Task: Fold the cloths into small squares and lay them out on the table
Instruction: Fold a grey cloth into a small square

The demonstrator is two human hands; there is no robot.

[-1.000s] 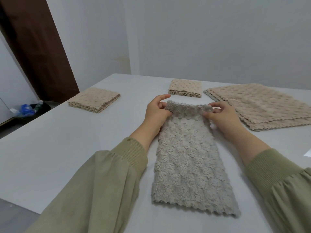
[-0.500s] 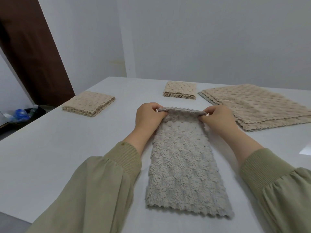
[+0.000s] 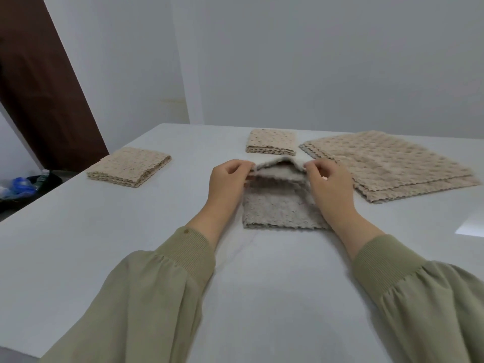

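Grey cloth [image 3: 280,209] doubled over at the middle of a white table [image 3: 78,231], lower layer flat, upper flap raised and arched. Left hand [image 3: 230,184] and right hand [image 3: 330,188] apart, each pinching 1 far corner of that flap between thumb and curled fingers. Beyond, 2 folded beige pieces: left square [image 3: 129,166] near the table edge, middle square [image 3: 271,144] just behind the hands, and a flat pile of unfolded beige cloths [image 3: 387,166] at right.

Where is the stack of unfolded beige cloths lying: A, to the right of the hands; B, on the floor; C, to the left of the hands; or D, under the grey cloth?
A: the stack of unfolded cloths lies flat just beyond the right hand, beside the grey cloth and not under it.
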